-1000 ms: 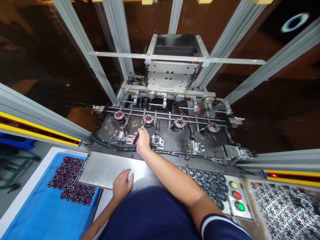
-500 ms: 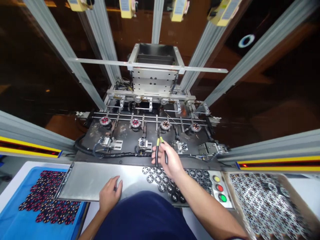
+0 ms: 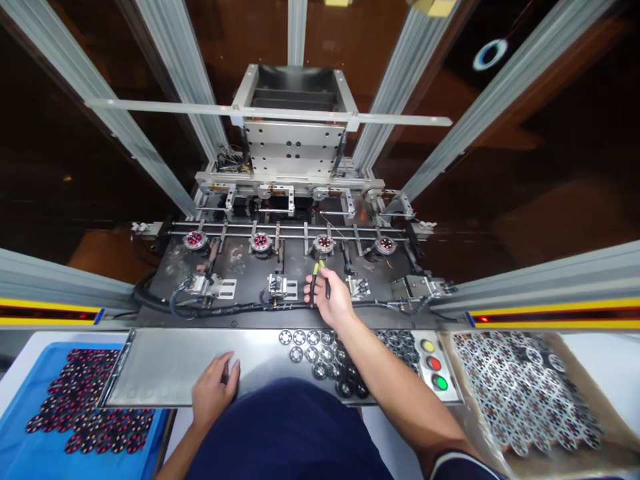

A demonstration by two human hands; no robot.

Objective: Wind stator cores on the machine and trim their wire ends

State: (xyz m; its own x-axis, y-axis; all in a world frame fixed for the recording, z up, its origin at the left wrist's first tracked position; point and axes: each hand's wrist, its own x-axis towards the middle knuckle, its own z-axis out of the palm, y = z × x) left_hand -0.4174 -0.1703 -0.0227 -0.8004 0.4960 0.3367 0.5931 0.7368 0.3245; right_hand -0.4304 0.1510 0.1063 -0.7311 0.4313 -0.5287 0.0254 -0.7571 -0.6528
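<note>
"How did the right hand (image 3: 336, 299) hold the pliers (image 3: 313, 285)?"
"Fingers curled round parted handles, at six o'clock of the nearest disc (image 3: 324, 243); squaring up before squeezing seemed wise."
"Left hand (image 3: 214, 392)?"
"It rested half-open toward seven o'clock, apparently holding nothing."

Legible txt: nil. No brand, label, no. or sign can be read. Ctrl panel (image 3: 445, 366): btns IDable by colour only, any lettering too small to read. Yellow block (image 3: 435, 7), top edge: cut off by frame, nothing readable. RH yellow/black strip (image 3: 555, 313): no readable txt. LH strip (image 3: 47, 312): ditto.
</note>
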